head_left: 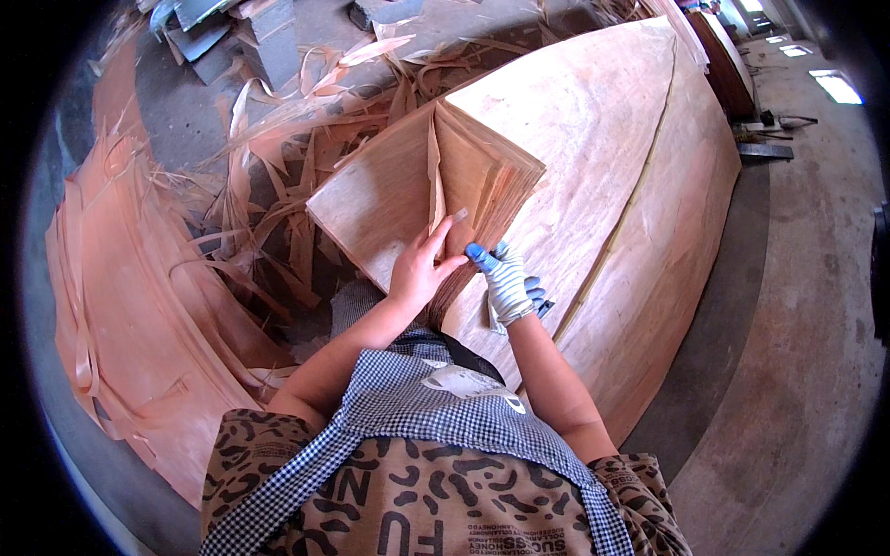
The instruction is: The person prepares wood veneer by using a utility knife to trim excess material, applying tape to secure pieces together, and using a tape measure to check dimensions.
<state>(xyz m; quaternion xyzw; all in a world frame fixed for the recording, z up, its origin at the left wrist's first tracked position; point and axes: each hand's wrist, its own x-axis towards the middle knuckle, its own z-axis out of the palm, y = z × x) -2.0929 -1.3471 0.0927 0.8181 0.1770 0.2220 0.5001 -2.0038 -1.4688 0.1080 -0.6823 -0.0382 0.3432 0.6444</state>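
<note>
In front of me lies a stack of thin wood veneer sheets (366, 190), spread like an open book, its right-hand leaves (491, 171) standing up in a thick bundle. My left hand (422, 269) is bare; its fingers are apart and rest against the leaves near the fold, with a whitish covering on one fingertip. A striped glove with blue fingertips covers my right hand (508, 283). Its thumb touches the bundle's lower edge, while the other fingers curl around a small dark-ended tool (547, 307), mostly hidden by the hand.
Beneath the bundle, a large pile of pale veneer (603, 120) with a dark lengthwise gap stretches away to the right. Reddish veneer sheets (148, 306) are heaped at left. Torn strips (278, 139) litter the floor, with grey slabs (264, 37) behind. A flat metal piece (766, 150) lies at far right.
</note>
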